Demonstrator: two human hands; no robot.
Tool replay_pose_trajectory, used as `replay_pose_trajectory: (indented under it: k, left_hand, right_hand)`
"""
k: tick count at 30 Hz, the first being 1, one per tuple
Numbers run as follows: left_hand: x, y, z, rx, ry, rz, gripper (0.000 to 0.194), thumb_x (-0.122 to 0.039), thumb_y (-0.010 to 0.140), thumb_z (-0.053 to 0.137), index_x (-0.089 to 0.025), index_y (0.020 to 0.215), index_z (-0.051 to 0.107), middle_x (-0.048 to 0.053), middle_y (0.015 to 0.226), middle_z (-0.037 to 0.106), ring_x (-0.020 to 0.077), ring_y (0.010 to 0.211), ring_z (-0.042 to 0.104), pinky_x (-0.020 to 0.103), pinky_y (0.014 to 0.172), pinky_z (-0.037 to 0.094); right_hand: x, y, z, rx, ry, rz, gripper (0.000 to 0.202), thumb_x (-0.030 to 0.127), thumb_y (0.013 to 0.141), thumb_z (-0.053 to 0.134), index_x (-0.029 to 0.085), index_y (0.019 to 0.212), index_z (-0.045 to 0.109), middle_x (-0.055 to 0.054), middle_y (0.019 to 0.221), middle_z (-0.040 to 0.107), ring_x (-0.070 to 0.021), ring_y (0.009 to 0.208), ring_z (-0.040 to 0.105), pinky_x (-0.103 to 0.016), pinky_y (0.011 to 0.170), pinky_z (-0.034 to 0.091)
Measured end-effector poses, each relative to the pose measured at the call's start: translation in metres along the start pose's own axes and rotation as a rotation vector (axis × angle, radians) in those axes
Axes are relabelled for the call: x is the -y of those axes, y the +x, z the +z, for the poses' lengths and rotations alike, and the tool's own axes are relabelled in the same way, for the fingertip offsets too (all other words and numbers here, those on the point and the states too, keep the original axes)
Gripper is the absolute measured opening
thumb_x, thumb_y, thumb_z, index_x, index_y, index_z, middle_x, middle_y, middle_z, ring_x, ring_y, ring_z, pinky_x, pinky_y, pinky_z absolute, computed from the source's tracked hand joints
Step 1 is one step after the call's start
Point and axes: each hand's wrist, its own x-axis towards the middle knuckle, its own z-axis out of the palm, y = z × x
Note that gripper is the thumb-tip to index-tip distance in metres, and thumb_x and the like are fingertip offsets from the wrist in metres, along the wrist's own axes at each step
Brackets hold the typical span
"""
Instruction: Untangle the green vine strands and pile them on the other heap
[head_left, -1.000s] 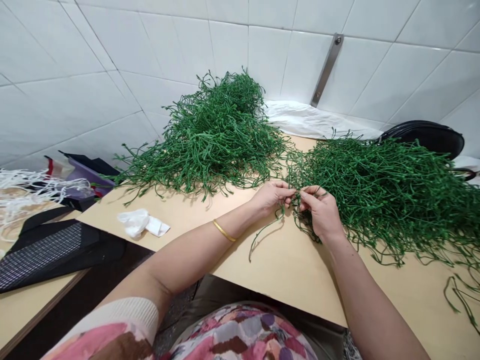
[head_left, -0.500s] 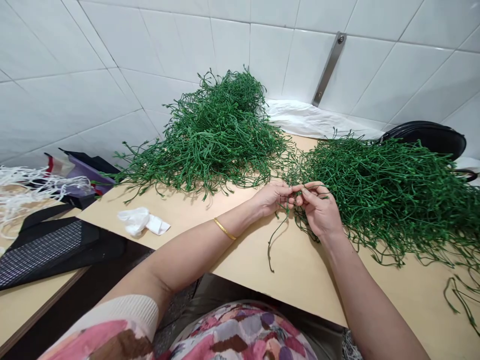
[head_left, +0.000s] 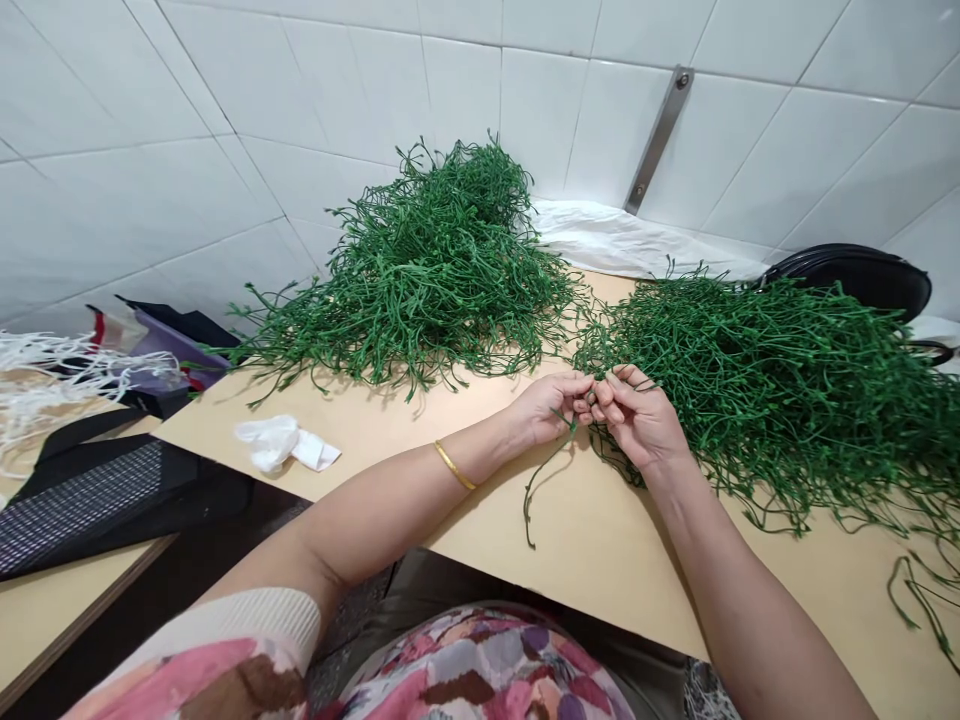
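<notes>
My left hand [head_left: 549, 408] and my right hand [head_left: 646, 418] meet over the front part of the table, fingertips almost touching. Each is closed in a pinch on a thin green cord [head_left: 528, 492]. The cord's loose tail hangs from under the left fingers and curves down over the tabletop. What lies between the fingertips is mostly hidden. Right beside the right hand spreads a large heap of green cords [head_left: 780, 385] with small knots at their ends. A second heap of green cords [head_left: 442, 265] rises behind the left hand.
Crumpled white tissue [head_left: 281, 443] lies at the table's [head_left: 600, 560] left. White cords [head_left: 67, 375] and a black mesh item [head_left: 90, 490] are on a lower surface further left. A black bag [head_left: 855, 275] stands behind the right heap, against the tiled wall [head_left: 360, 90].
Both hands have shifted slightly, with the right fingers more curled at the fingertips. The cord's hanging tail has swung a little to the left. Both heaps look the same.
</notes>
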Motion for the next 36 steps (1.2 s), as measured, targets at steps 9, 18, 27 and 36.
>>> replay_pose_trajectory:
  k: [9, 18, 27, 36]
  left_hand:
    - [-0.003, -0.013, 0.010, 0.057, -0.060, -0.016, 0.017, -0.014, 0.076, 0.051, -0.008, 0.062, 0.056, 0.000, 0.050, 0.049, 0.0026, 0.038, 0.041, 0.016, 0.044, 0.038]
    - [-0.003, -0.012, 0.014, 0.073, -0.001, 0.067, 0.017, -0.020, 0.071, 0.059, -0.011, 0.060, 0.051, -0.003, 0.046, 0.044, 0.0041, 0.041, 0.044, 0.016, 0.044, 0.037]
    - [-0.003, -0.002, 0.000, -0.063, -0.017, 0.126, 0.012, -0.009, 0.064, 0.063, -0.012, 0.064, 0.052, -0.003, 0.055, 0.052, 0.0031, 0.042, 0.042, 0.019, 0.046, 0.040]
    - [-0.003, 0.001, -0.002, -0.155, -0.106, 0.105, 0.010, -0.013, 0.072, 0.058, -0.013, 0.064, 0.051, 0.000, 0.059, 0.057, 0.0042, 0.042, 0.044, 0.017, 0.040, 0.033]
  right_hand:
    - [0.013, -0.007, 0.003, 0.099, -0.038, 0.015, 0.024, 0.025, 0.061, 0.066, 0.021, 0.074, 0.046, 0.012, 0.046, 0.046, -0.0005, 0.030, 0.024, -0.019, 0.042, 0.037]
    - [0.017, -0.010, 0.002, 0.095, -0.104, -0.035, 0.023, 0.029, 0.062, 0.067, 0.022, 0.073, 0.047, 0.011, 0.045, 0.047, -0.0021, 0.030, 0.027, -0.022, 0.042, 0.038]
    - [0.002, 0.003, -0.007, -0.087, -0.051, -0.087, 0.020, 0.028, 0.062, 0.067, 0.019, 0.076, 0.056, 0.004, 0.063, 0.059, -0.0039, 0.043, 0.042, -0.020, 0.047, 0.040]
    - [-0.012, 0.000, 0.007, -0.026, -0.182, -0.140, 0.026, 0.042, 0.070, 0.060, 0.020, 0.069, 0.047, 0.000, 0.074, 0.064, -0.0062, 0.048, 0.046, -0.024, 0.053, 0.044]
